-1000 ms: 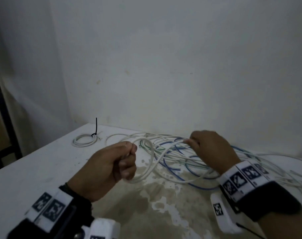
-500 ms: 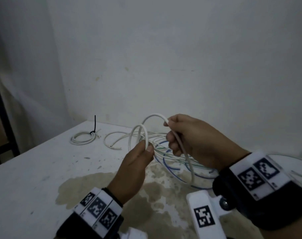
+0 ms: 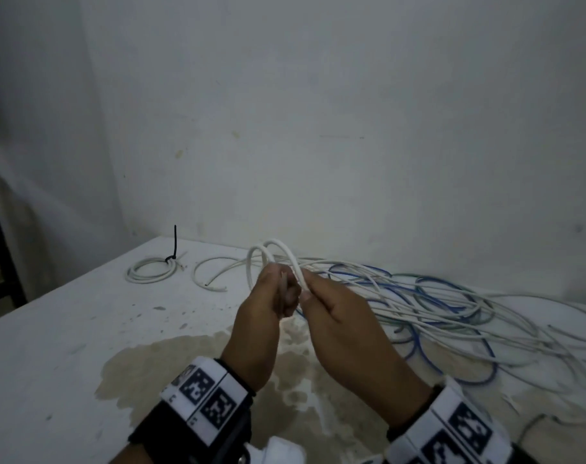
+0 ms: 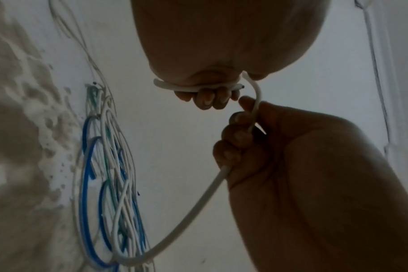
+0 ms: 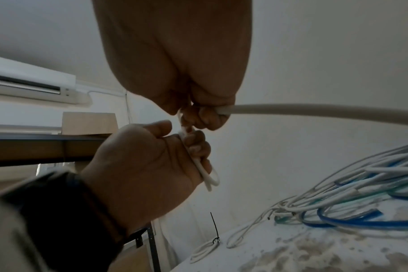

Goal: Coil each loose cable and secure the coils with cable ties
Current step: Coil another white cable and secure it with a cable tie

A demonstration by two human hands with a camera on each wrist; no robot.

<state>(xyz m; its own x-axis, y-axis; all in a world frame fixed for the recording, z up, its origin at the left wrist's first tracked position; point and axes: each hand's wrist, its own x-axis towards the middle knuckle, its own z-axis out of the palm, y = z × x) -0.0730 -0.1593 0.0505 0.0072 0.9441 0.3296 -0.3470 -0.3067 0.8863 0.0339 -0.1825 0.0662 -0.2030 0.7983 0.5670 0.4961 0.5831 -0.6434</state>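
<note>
White cable [image 3: 286, 259] had gained a second loop; both hands, left hand [image 3: 268, 316] and right hand [image 3: 338, 316], clamped it (coiling barely begun).

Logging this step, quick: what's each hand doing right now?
Left hand: closed around loops of the white cable.
Right hand: closed, pinching the same white cable.

The cable [image 3: 278, 259] looped above the table [image 3: 67, 329] is white. The table is white too, with a brownish stain [image 3: 191, 356] at its near middle. Right of that stain, the tangle [image 3: 435, 303] mixes white, blue and pale green strands. Left of it, a white coil [image 3: 151, 270] wears a black tie [image 3: 174, 244]. Both wristbands [image 3: 204, 396] are black, carrying white tags printed with black square patterns.
</note>
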